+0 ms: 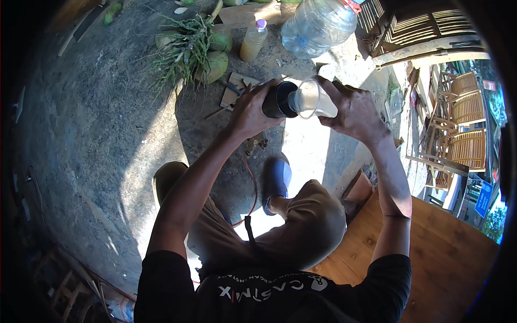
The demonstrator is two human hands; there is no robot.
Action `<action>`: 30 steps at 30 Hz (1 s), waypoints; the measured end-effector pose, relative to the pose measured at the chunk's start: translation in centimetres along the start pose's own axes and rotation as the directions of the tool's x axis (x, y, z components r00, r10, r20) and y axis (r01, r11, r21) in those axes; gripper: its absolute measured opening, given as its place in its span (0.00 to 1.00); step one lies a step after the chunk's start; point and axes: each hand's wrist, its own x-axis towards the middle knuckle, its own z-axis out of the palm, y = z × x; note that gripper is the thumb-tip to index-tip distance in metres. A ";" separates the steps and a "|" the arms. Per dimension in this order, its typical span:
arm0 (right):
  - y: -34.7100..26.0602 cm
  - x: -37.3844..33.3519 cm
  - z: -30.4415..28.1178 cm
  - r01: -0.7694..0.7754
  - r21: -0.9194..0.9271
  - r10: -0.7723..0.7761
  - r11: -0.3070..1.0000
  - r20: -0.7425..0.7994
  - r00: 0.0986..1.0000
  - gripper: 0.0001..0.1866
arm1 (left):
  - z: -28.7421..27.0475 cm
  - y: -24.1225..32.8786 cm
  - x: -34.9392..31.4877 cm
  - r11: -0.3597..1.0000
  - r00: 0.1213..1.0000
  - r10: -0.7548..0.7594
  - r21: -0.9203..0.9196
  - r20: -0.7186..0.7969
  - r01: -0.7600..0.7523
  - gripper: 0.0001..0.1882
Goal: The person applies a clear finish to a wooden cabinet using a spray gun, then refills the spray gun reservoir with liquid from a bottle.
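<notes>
My left hand (249, 112) is wrapped round a black cup (278, 101), its dark mouth facing right. In my right hand (356, 114) is a clear plastic cup (322, 100) with something pale or whitish inside. This clear cup is tipped on its side, its rim turned left toward the black cup. The two mouths are close together, and I cannot tell whether they touch. Both cups are held out over the concrete floor (124, 97), beyond my knees.
Green coconuts (217, 65) lie beside a bundle of green stalks (186, 54). Past my hands stand a purple-capped bottle (252, 44) of yellowish liquid and a large clear jug (318, 29). A thin reddish cable (254, 185) runs between my feet. A wooden surface (436, 258) is at right.
</notes>
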 end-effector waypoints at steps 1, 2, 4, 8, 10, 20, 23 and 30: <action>-0.2 0.2 0.2 0.008 -0.014 -0.008 1.000 0.005 1.000 0.48 | -0.2 -0.1 -0.3 1.000 1.000 -0.008 0.010 -0.007 0.008 0.49; -0.4 0.5 0.5 0.017 -0.016 -0.017 1.000 0.012 1.000 0.48 | -0.4 -0.2 -0.6 1.000 1.000 -0.016 0.021 -0.014 0.017 0.49; -0.7 0.6 0.2 0.007 -0.035 -0.006 0.999 0.033 0.999 0.48 | -0.6 -0.3 -0.7 1.000 1.000 -0.014 0.007 -0.011 0.014 0.50; -1.5 0.0 -2.0 -0.055 -0.090 0.064 0.994 0.100 0.993 0.49 | -0.2 -0.1 -0.2 0.999 1.000 0.019 -0.047 0.017 -0.018 0.50; -1.3 0.6 -1.1 0.000 -0.096 0.004 0.995 0.045 0.999 0.49 | -0.4 -0.9 -0.7 1.000 1.000 -0.006 -0.029 0.018 0.006 0.51; -2.0 2.1 -0.8 0.095 -0.165 -0.108 0.982 -0.069 0.992 0.45 | 0.8 -2.7 -0.6 0.984 0.995 -0.052 -0.167 0.085 0.066 0.51; -1.7 2.8 0.9 0.138 -0.199 -0.173 0.970 -0.167 0.971 0.42 | 1.0 -3.8 -1.0 0.980 0.990 -0.092 -0.165 0.109 0.109 0.52; 0.0 3.3 6.9 0.075 0.124 -0.049 0.989 -0.198 0.979 0.49 | 1.6 -6.0 -1.2 0.950 0.974 -0.178 -0.236 0.138 0.207 0.43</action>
